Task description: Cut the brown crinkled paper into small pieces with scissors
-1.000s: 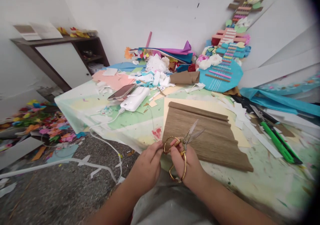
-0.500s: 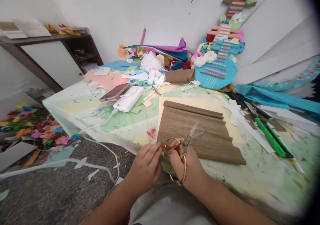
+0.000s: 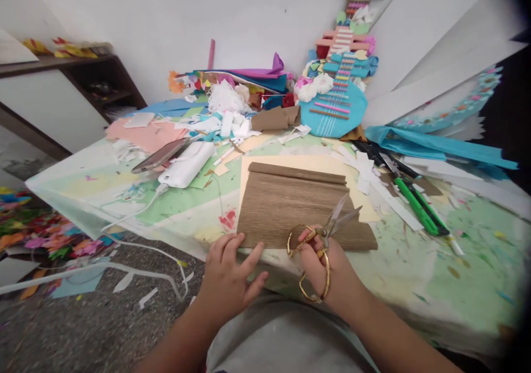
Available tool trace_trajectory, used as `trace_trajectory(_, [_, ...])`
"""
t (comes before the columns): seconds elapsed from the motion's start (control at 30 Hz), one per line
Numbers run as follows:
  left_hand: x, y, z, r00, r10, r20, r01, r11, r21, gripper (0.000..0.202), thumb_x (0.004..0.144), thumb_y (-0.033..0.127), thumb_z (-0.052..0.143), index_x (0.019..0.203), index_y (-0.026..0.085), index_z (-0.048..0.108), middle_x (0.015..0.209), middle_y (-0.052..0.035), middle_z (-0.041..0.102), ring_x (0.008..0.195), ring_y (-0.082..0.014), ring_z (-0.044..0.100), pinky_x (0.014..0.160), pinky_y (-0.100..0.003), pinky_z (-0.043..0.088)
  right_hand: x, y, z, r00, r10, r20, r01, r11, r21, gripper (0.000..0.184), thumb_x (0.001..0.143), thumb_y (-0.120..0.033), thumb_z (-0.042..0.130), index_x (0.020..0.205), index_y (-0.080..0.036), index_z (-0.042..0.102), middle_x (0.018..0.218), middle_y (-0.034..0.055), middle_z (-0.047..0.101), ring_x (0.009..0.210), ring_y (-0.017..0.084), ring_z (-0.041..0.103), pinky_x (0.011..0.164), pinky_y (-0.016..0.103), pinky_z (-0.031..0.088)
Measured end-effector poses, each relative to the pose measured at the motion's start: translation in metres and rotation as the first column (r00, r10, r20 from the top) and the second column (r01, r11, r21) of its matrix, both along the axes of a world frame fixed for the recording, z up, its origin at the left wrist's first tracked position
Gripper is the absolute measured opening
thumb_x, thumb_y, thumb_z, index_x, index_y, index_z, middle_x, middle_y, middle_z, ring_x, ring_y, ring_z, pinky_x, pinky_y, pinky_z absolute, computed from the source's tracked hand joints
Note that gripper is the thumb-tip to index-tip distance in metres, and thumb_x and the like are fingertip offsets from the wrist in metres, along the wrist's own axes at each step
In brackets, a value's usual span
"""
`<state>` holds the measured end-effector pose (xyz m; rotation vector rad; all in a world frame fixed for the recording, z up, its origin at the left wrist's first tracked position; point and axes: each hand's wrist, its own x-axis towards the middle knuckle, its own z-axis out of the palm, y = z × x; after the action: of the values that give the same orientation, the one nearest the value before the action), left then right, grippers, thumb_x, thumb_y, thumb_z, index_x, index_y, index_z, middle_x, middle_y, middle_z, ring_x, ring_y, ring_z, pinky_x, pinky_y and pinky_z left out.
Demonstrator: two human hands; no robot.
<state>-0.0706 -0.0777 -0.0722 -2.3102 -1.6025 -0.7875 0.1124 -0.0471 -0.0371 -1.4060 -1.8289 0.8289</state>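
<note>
Brown crepe paper (image 3: 290, 207) with a folded strip along its far edge lies near the front of the table, over a cream sheet (image 3: 365, 210). At its near left corner my left hand (image 3: 228, 273) rests with fingers spread, the fingertips touching the paper's edge. My right hand (image 3: 332, 273) is closed around gold-handled scissors (image 3: 322, 233). Their blades are parted and point away to the right above the brown paper. The scissors' two loops stick out on either side of the fingers.
A white power bank (image 3: 186, 165) with a cable and a phone (image 3: 160, 157) lie at the left. Green utility knives (image 3: 418, 204) lie at the right among white paper strips. Behind stand a blue paper guitar (image 3: 336, 110) and scraps. Colourful paper flowers (image 3: 62, 232) cover the floor at left.
My left hand has spread its fingers and reached onto the brown paper's corner. My right hand still holds the scissors, now nearer the paper's right side. The view has shifted right.
</note>
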Motion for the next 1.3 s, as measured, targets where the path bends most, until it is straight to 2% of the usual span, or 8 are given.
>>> trace_trajectory(0.2, [0.018,-0.004,0.013,0.993,0.1,-0.065,-0.105,0.992,-0.073,0.038,0.067,0.046,0.051,0.092,0.021,0.064,0.1,-0.0161,0.05,0.102,-0.0338,0.04,0.084,-0.052,0.03,0.03,-0.002,-0.003,0.99,-0.138,-0.033,0.137,0.99,-0.035,0.007,0.071,-0.018,0.037,0.073,-0.02,0.043,0.059,-0.0027,0.045,0.054,0.012,0.046,0.052,0.025,0.037])
trace_trajectory(0.43, [0.049,0.003,0.039,0.975,0.184,-0.125,-0.203,0.966,-0.162,0.027,0.075,0.027,0.041,0.079,0.013,0.063,0.104,-0.0116,0.059,0.108,-0.0312,0.041,0.091,-0.054,0.021,0.056,-0.004,-0.003,0.974,-0.21,-0.083,0.205,0.977,-0.063,0.006,0.07,-0.019,0.038,0.069,-0.02,0.044,0.059,-0.0026,0.045,0.055,0.013,0.046,0.052,0.026,0.036])
trace_trajectory(0.5, [0.062,0.01,0.046,0.983,0.143,-0.115,-0.161,0.974,-0.163,0.027,0.076,0.027,0.04,0.075,0.013,0.063,0.102,-0.012,0.06,0.106,-0.0301,0.044,0.09,-0.052,0.025,0.058,-0.007,-0.004,0.971,-0.206,-0.118,0.199,0.977,-0.076,0.005,0.071,-0.019,0.039,0.07,-0.02,0.044,0.06,-0.0023,0.046,0.056,0.013,0.046,0.053,0.026,0.036])
trace_trajectory(0.57, [0.076,0.017,0.048,0.995,0.024,-0.101,-0.038,0.989,-0.141,0.026,0.076,0.026,0.041,0.083,0.013,0.062,0.105,-0.0113,0.058,0.105,-0.0283,0.045,0.09,-0.048,0.029,0.059,-0.01,-0.002,0.967,-0.192,-0.167,0.176,0.979,-0.104,0.003,0.071,-0.021,0.04,0.071,-0.02,0.044,0.06,-0.0024,0.046,0.054,0.012,0.045,0.051,0.025,0.036])
trace_trajectory(0.7, [0.096,0.024,0.036,0.966,-0.239,-0.103,0.224,0.965,-0.134,0.031,0.077,0.025,0.04,0.101,0.015,0.057,0.11,-0.0092,0.056,0.105,-0.0254,0.045,0.089,-0.043,0.034,0.066,-0.015,0.007,0.935,-0.231,-0.269,0.2,0.97,-0.139,0.004,0.071,-0.02,0.039,0.073,-0.02,0.042,0.057,-0.0033,0.044,0.048,0.011,0.043,0.044,0.023,0.034])
trace_trajectory(0.8, [0.1,0.025,0.026,0.957,-0.268,-0.11,0.248,0.954,-0.166,0.033,0.078,0.026,0.039,0.104,0.013,0.056,0.111,-0.0095,0.055,0.106,-0.0258,0.044,0.089,-0.044,0.034,0.073,-0.014,0.012,0.941,-0.244,-0.236,0.229,0.969,-0.089,0.005,0.07,-0.02,0.04,0.074,-0.02,0.043,0.059,-0.0024,0.046,0.051,0.012,0.045,0.046,0.024,0.036])
trace_trajectory(1.0, [0.092,0.024,0.026,0.944,-0.298,-0.141,0.265,0.941,-0.211,0.036,0.08,0.029,0.036,0.108,0.014,0.053,0.115,-0.0081,0.053,0.108,-0.0252,0.044,0.091,-0.044,0.031,0.071,-0.004,0.008,0.996,-0.045,-0.071,0.045,0.999,0.009,0.008,0.074,-0.018,0.039,0.078,-0.019,0.045,0.069,0.0001,0.052,0.066,0.014,0.051,0.063,0.027,0.04])
trace_trajectory(1.3, [0.087,0.024,0.028,0.921,-0.338,-0.193,0.291,0.928,-0.234,0.037,0.08,0.033,0.037,0.112,0.02,0.051,0.117,-0.0084,0.051,0.109,-0.0256,0.044,0.09,-0.044,0.033,0.082,0.002,0.007,1.0,-0.003,0.027,0.003,1.0,0.023,0.008,0.075,-0.015,0.036,0.073,-0.02,0.043,0.066,-0.0015,0.048,0.064,0.013,0.048,0.059,0.026,0.038])
